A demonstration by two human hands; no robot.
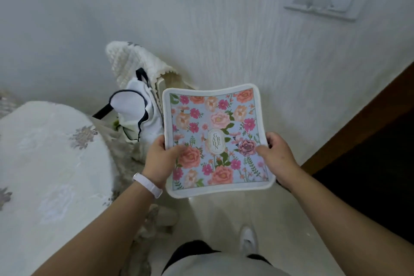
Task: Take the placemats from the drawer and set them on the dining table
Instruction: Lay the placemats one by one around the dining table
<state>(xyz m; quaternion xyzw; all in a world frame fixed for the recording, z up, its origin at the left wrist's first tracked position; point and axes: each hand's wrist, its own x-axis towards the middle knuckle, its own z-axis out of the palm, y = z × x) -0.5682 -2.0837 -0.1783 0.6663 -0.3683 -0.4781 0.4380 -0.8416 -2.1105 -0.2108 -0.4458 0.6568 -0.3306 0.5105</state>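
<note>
Holding: we had the placemat point(215, 139) in the air between both hands, print side up and roughly level, in front of our body and above the floor point(215, 215); it touched nothing else.
Left hand: our left hand point(162, 159) pinched the mat's left edge, thumb on the printed top, fingers underneath; a pale wristband point(147, 184) sat on that wrist.
Right hand: our right hand point(275, 154) pinched the right edge the same way, thumb on top.
Placemat: floral print on pale blue, a white bound border, rounded corners, an oval label in the middle; whether a second mat lay beneath it we could not tell.
Handling: we judged it light, since two thumb pinches carried it; it seemed fairly stiff, as the far half stood out without drooping; the surface looked like matte cloth, so not slippery; nothing about it looked fragile.
Where to hold: opposite side edges suited it best, thumbs on top; we thought a one-handed hold at a corner might let it sag.
Bench: the bench point(44, 152), under a white embroidered cloth, lay near on our left; the mat was not yet over it.
Between them: a chair under a white knitted cover point(132, 60) and a white bag point(139, 114) with dark trim stood by the wall point(201, 29).
</note>
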